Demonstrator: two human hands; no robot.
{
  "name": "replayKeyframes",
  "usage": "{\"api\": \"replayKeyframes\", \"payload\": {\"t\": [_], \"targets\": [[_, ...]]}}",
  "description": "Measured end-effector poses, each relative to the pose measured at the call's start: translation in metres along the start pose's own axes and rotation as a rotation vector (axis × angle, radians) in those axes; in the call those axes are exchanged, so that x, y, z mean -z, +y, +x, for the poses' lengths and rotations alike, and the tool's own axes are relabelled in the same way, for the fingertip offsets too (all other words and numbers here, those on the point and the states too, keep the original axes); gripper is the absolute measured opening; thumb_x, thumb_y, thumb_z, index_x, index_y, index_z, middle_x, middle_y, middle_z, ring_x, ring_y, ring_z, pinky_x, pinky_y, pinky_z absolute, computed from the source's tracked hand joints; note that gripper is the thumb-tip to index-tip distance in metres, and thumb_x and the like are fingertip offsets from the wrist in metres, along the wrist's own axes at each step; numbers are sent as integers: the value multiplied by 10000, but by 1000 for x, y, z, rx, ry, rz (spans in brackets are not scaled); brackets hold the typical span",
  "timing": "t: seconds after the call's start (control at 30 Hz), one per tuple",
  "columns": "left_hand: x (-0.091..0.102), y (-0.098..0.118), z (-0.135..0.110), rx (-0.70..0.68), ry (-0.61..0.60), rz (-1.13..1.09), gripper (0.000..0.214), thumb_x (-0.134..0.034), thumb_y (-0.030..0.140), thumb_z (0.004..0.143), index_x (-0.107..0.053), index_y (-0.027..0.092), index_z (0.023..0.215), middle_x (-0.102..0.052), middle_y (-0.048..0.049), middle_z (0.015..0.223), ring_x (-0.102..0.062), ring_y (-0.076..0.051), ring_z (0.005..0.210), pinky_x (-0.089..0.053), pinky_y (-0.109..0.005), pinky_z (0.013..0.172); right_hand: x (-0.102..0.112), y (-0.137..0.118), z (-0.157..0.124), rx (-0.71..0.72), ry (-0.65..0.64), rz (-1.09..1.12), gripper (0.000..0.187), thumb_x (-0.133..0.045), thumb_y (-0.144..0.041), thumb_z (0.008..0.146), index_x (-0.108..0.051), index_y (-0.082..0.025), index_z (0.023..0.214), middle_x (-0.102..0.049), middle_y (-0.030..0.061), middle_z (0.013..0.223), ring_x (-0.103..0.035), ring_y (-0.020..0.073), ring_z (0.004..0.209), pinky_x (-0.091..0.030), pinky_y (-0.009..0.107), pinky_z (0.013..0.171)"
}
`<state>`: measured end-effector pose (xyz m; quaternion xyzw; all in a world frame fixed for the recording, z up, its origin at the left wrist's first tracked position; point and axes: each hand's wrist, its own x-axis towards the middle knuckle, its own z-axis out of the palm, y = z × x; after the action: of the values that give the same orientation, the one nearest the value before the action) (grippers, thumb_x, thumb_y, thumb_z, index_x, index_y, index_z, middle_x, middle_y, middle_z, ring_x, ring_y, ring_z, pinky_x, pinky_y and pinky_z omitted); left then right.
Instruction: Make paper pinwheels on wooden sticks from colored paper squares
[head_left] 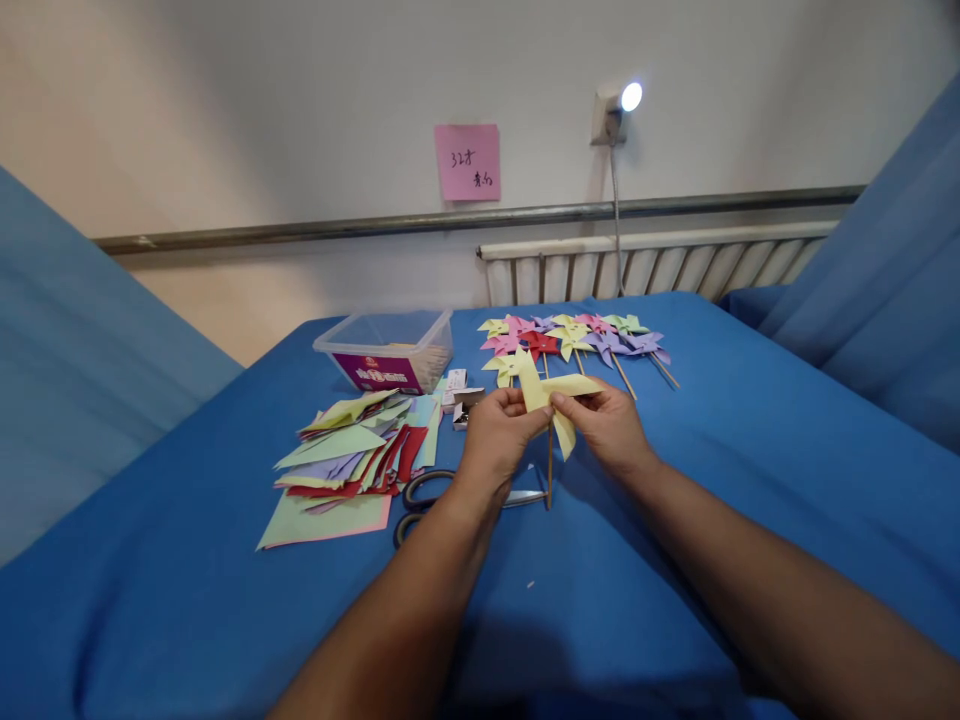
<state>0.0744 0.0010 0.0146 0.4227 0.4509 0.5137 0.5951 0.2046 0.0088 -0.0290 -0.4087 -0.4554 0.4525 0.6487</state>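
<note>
Both hands' fingers [525, 415] pinched shut on yellow pinwheel [547, 392] above scissors [427, 497]; loose folds liable to spring open, stick [550, 465] to slip.

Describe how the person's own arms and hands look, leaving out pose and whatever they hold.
Both forearms are bare up to the bottom edge of the picture: no sleeves show. The left hand and right hand wear no gloves. No watch, bracelet or ring can be seen, and no markings. The fingers are short-nailed as far as can be told.
</note>
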Motion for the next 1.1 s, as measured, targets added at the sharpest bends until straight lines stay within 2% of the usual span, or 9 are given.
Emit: {"api": "replayKeyframes", "payload": {"t": [0.37,0.63,0.93,1.1], "targets": [[0,-1,1,-45,49,54,319,-821,148,532,-643,127,796,-732,-71,760,-672,-162,652,-524,-275,666,1,-2,0,-125,-58,91,341,-822,-376,611,-730,-181,876,-749,45,879,-670,194,774,-515,356,784],[-3,-1,-1,-95,74,72,316,-783,112,526,-639,135,806,-743,-69,794,-684,-174,678,-539,-287,690,-4,-3,-3,-134,-36,122,343,-827,-357,597,-718,-180,870,-747,30,857,-663,176,741,-513,334,755],[-1,-4,2,15,58,8,274,-789,128,534,-636,131,761,-736,-60,756,-657,-145,609,-523,-269,661,-6,2,-4,-218,-37,203,348,-826,-346,603,-728,-172,887,-752,43,852,-672,184,743,-509,331,754],[-1,-2,2,20,48,21,303,-788,117,512,-635,130,774,-720,-49,721,-652,-147,606,-510,-260,638,-5,-1,-5,-246,-86,246,338,-829,-352,607,-738,-175,881,-756,61,864,-685,202,756,-516,344,769]]}}
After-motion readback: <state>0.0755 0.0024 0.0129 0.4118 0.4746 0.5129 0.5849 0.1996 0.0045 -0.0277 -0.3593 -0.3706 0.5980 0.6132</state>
